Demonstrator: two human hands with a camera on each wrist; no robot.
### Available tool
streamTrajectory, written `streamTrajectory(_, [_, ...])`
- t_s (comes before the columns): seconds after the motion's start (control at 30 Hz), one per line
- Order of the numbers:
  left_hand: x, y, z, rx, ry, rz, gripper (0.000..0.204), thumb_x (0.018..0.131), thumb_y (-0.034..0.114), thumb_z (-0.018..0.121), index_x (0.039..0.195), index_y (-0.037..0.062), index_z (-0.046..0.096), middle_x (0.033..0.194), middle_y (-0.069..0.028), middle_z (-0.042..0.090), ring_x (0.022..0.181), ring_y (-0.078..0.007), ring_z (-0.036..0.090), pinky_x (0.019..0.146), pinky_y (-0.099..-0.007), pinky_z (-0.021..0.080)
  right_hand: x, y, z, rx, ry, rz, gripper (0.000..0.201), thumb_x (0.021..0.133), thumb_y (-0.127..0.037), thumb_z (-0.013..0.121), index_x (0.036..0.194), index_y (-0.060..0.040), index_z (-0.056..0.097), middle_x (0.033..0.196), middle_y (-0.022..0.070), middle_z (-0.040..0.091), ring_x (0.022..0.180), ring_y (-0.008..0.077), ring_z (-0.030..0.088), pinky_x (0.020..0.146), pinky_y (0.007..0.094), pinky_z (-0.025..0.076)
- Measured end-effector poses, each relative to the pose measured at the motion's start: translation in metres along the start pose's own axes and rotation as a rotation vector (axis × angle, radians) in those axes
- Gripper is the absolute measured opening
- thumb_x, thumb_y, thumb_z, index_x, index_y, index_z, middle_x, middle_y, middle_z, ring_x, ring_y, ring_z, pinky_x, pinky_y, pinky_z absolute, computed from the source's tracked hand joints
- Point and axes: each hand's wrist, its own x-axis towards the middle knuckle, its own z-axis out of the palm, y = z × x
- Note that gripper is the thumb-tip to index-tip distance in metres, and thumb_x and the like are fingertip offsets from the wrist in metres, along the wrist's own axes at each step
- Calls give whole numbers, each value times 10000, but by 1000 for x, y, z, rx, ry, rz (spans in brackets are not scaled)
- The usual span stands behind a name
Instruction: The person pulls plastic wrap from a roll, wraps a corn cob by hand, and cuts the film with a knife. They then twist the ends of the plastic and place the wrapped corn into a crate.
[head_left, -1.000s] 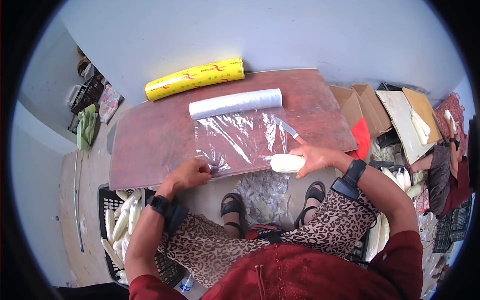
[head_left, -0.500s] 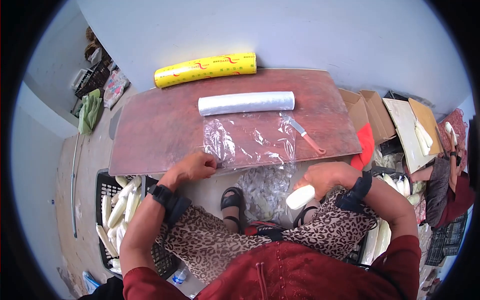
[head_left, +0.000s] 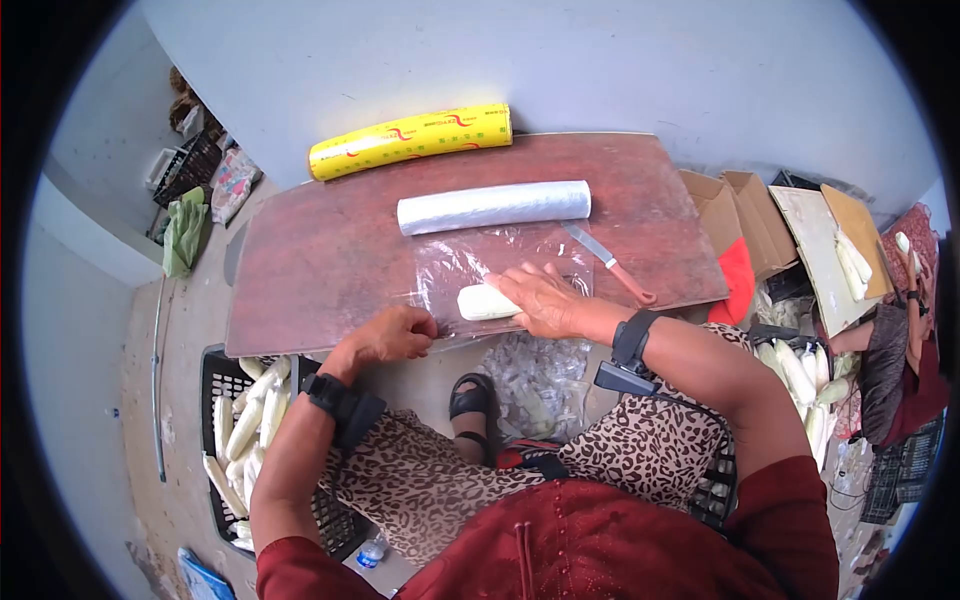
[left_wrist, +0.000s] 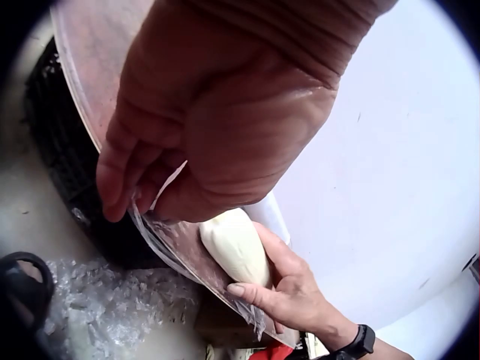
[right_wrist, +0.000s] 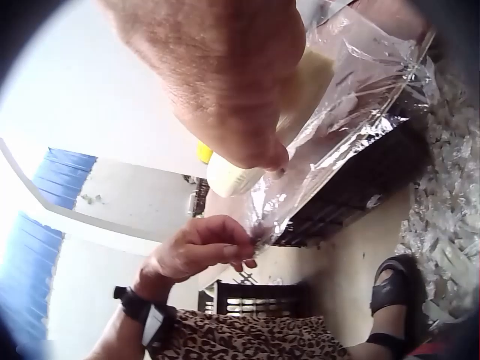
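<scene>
On the red-brown table (head_left: 290, 270), a sheet of clear film (head_left: 440, 262) runs from a film roll (head_left: 495, 207) to the front edge. My left hand (head_left: 393, 335) pinches the film's near corner; in the left wrist view the film (left_wrist: 154, 238) hangs from between thumb and fingers of that hand (left_wrist: 217, 127). My right hand (head_left: 545, 300) grips a pale, husked corn cob (head_left: 484, 302) lying on the film near the front edge. The left wrist view shows thumb and fingers of the right hand (left_wrist: 292, 292) round the cob (left_wrist: 236, 244).
A knife (head_left: 612, 265) with a pink handle lies right of the film. Behind stands a yellow roll (head_left: 410, 141). A black crate (head_left: 215, 385) of cobs is at lower left, cardboard boxes (head_left: 750, 225) and a red cloth (head_left: 738, 280) at right. Another person (head_left: 900, 370) sits far right.
My right hand let go of the knife, drew the cob back off the table's edge, then brought it up and leftward onto the film. The left hand has stayed at the film's corner.
</scene>
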Motion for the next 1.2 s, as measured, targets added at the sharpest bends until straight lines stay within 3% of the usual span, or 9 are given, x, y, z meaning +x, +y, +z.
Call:
streamTrajectory(0.13, [-3, -10, -2, -7, -7, 13, 204, 816, 110, 603, 965, -27, 629, 828, -84, 655, 757, -153, 639, 671, -278, 526, -1, 4, 12, -85, -1, -20, 664, 816, -134, 670, 1398, -71, 358, 1229, 128, 448, 1156, 301, 445, 936, 510, 351])
streamTrajectory(0.27, [-5, -18, -3, -106, -12, -52, 160, 813, 100, 611, 928, -10, 633, 820, -37, 646, 763, -119, 611, 702, -263, 505, -2, 5, 12, -56, -16, -23, 676, 829, -149, 666, 1415, -75, 338, 1219, 137, 426, 1147, 298, 450, 920, 509, 353])
streamTrajectory(0.53, [-11, -18, -10, -133, -34, -64, 147, 818, 109, 616, 905, -5, 644, 768, -33, 638, 698, -122, 611, 652, -252, 510, -4, -1, 7, -44, -30, 21, 648, 812, -160, 683, 1375, -73, 375, 1188, 128, 471, 1157, 309, 467, 914, 515, 359])
streamTrajectory(0.73, [-10, -18, -11, 104, -111, -262, 167, 806, 117, 604, 904, -8, 654, 737, -47, 648, 646, -143, 618, 563, -288, 519, -8, -2, 8, -32, -52, 52, 690, 817, -165, 676, 1417, -83, 346, 1224, 127, 467, 1173, 311, 460, 927, 518, 367])
streamTrajectory(0.93, [-7, -24, -22, 345, -7, -381, 174, 786, 121, 600, 887, -5, 666, 718, -113, 656, 654, -187, 637, 583, -325, 527, -11, 0, 7, -35, -39, 32, 701, 818, -165, 672, 1429, -90, 336, 1209, 125, 462, 1151, 318, 462, 935, 511, 363])
streamTrajectory(1.03, [-11, -21, -22, 452, 386, -72, 171, 782, 122, 607, 864, -26, 634, 763, -174, 648, 715, -302, 653, 671, -387, 522, -12, -2, 6, -10, -34, 37, 679, 826, -168, 672, 1417, -97, 346, 1203, 131, 454, 1154, 321, 468, 921, 531, 363])
streamTrajectory(1.13, [-14, 7, -15, 180, 685, 168, 296, 799, 219, 672, 955, -24, 607, 866, -195, 636, 802, -350, 633, 746, -417, 511, -13, -7, -1, 24, -44, 63, 662, 828, -168, 674, 1405, -98, 356, 1196, 130, 445, 1158, 316, 469, 915, 540, 366])
streamTrajectory(1.2, [-10, 18, -8, 143, 674, 249, 448, 775, 311, 719, 1052, -11, 577, 983, -205, 612, 913, -358, 604, 808, -432, 492, -13, -8, -2, 29, -44, 71, 655, 826, -167, 677, 1395, -94, 363, 1192, 126, 444, 1161, 310, 466, 916, 541, 368])
